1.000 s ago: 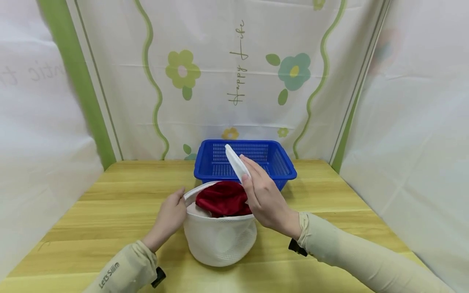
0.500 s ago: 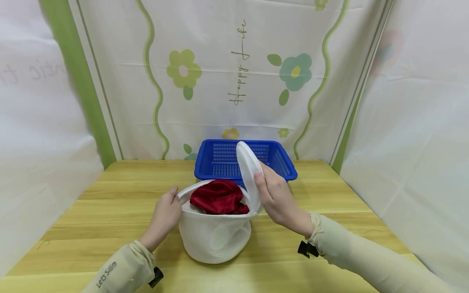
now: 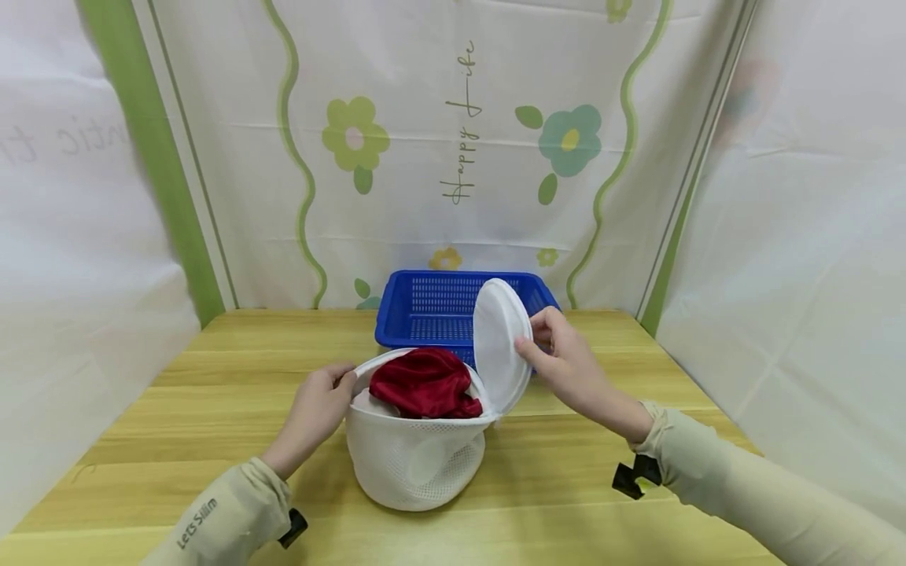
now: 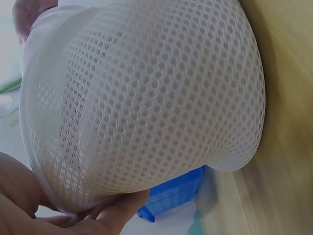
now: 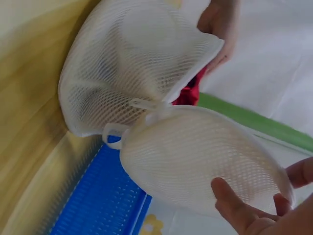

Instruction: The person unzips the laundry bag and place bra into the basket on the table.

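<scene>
A white mesh laundry bag (image 3: 414, 464) stands on the table with its round lid (image 3: 501, 338) raised on the right side. Dark red satiny cloth (image 3: 428, 385) bulges in its mouth, with a pale pinkish piece (image 3: 373, 402) beside it at the left. My left hand (image 3: 320, 405) pinches the bag's rim at the left; in the left wrist view its fingers (image 4: 122, 210) lie along the mesh below the rim. My right hand (image 3: 569, 362) holds the lid's outer edge between thumb and fingers. A small white loop (image 5: 113, 134) shows near the hinge in the right wrist view.
A blue plastic basket (image 3: 392, 322) with slotted walls stands just behind the bag, partly covered by the lid in the head view. The wooden table (image 3: 233, 409) ends at a printed curtain (image 3: 410, 212), with white sheets (image 3: 793, 259) along both sides.
My right hand has moved right, swinging the lid from over the bag's mouth to the right side. The bag has shifted slightly left, with the left hand staying on its rim.
</scene>
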The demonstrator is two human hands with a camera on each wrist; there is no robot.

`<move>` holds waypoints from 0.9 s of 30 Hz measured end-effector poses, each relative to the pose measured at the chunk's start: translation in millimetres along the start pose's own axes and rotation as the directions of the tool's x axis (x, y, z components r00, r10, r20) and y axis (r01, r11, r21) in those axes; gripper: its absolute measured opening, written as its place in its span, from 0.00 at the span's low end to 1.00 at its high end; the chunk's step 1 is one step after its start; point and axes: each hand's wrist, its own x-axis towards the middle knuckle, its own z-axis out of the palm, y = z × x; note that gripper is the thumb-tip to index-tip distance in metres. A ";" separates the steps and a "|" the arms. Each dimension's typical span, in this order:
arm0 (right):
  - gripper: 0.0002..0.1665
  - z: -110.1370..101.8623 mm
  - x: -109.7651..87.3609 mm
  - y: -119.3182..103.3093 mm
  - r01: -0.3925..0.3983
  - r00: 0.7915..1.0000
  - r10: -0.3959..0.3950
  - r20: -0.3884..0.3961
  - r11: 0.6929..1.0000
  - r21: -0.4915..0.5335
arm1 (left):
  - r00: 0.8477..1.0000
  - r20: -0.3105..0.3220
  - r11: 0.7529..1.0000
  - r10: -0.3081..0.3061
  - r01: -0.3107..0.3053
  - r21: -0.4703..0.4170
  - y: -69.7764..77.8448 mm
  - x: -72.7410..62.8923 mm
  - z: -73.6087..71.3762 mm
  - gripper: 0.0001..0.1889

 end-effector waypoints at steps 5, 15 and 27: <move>0.07 -16.4 5.6 -3.7 -0.299 0.954 0.298 0.036 0.934 0.195 | 0.999 0.042 0.999 -0.029 0.031 -0.036 0.8 -0.6 -2.5 0.16; 0.33 -44.3 -3.2 20.8 -0.523 0.851 0.498 0.170 0.771 0.364 | 1.000 0.014 1.000 -0.021 0.021 0.015 1.2 0.0 -0.7 0.15; 0.54 -65.2 -25.9 63.3 -0.628 0.773 0.555 0.307 0.604 0.491 | 0.999 -0.013 0.999 -0.036 0.037 0.024 -1.0 4.2 4.1 0.16</move>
